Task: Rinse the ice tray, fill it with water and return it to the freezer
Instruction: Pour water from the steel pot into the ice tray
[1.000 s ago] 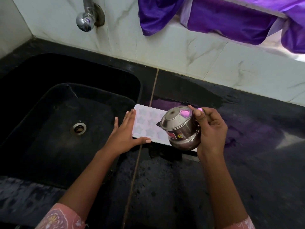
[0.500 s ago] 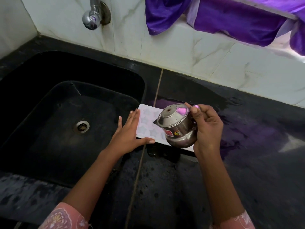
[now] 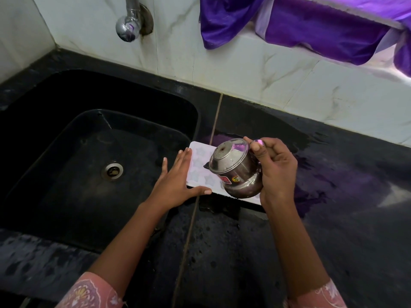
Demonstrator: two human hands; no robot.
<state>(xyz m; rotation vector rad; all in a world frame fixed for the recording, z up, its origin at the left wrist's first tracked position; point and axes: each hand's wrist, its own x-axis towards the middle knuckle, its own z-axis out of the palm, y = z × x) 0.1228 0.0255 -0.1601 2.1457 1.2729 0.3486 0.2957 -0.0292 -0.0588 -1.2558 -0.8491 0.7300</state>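
A white ice tray [image 3: 200, 167] with star-shaped moulds lies flat on the black counter, just right of the sink. My left hand [image 3: 178, 185] rests against the tray's left end, fingers spread, thumb along its near edge. My right hand [image 3: 275, 172] holds a small steel pot [image 3: 235, 170] with a lid by its handle, tilted so its spout points down over the tray's middle. The pot hides the tray's right half. No stream of water can be made out.
A black sink [image 3: 195, 121] with a metal drain [image 3: 112, 171] fills the left. A chrome tap [image 3: 130, 23] sticks out of the marbled wall above it. Purple cloth [image 3: 311, 25] hangs at the top right. The counter [image 3: 344, 196] looks wet.
The pot has tipped a little further over the tray. My left hand stays against the tray's left end. The view has shifted slightly.
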